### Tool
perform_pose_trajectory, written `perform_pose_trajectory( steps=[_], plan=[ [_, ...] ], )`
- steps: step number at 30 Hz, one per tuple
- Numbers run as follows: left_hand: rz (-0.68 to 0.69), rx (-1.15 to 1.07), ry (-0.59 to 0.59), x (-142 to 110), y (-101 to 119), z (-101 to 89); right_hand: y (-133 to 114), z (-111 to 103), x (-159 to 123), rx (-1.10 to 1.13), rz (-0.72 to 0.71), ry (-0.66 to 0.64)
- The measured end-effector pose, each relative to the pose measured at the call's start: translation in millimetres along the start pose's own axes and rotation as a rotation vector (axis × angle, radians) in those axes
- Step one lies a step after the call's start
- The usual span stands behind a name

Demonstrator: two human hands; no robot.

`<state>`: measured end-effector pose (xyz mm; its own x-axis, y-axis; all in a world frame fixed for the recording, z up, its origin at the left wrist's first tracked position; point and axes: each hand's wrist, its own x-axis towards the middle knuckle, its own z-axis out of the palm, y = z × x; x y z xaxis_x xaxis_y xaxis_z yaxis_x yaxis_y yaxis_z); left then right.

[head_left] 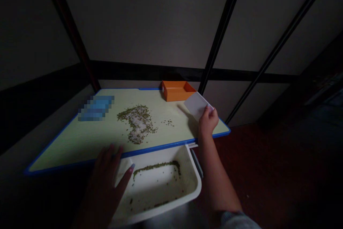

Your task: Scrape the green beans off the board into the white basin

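My right hand (208,121) pinches a thin white card (195,104) by its near corner, holding it tilted above the right side of the pale table (80,147). My left hand (107,177) has its fingers spread at the table's front edge, and its thumb lies over the left side of a white tub (197,182). Small green bits, like beans or seeds, line the tub's far inner edge, with a few scattered on its floor. On the tabletop lies a loose pile of green bits and whitish grains (139,123).
An orange open box (177,95) stands at the table's back edge. To the left on the table lies a blurred-out blue item (96,108). Blue trim (163,147) runs along the table's edge. Grey wall panels (150,21) rise behind; reddish floor (246,172) shows right.
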<state>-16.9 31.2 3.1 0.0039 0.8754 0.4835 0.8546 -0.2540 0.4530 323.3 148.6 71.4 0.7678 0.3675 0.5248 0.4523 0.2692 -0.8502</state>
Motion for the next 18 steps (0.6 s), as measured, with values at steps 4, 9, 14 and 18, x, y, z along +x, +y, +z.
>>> perform_pose_trajectory(
  steps=[4, 9, 14, 18],
  plan=[
    [0.005, -0.009, -0.009, 0.5, 0.4, -0.8, -1.4, 2.8, -4.3, 0.109, 0.005, -0.198],
    [0.005, -0.003, -0.02, 1.3, 1.8, -2.5, -3.3, 5.6, -6.2, 0.128, 0.008, -0.363],
    [0.005, -0.007, -0.013, 1.0, 2.0, -2.8, 0.1, 6.5, -4.4, 0.096, 0.039, -0.42],
    [0.014, -0.008, -0.018, 0.4, 1.3, -3.2, 1.0, 6.3, -3.6, 0.066, 0.062, -0.475]
  ],
)
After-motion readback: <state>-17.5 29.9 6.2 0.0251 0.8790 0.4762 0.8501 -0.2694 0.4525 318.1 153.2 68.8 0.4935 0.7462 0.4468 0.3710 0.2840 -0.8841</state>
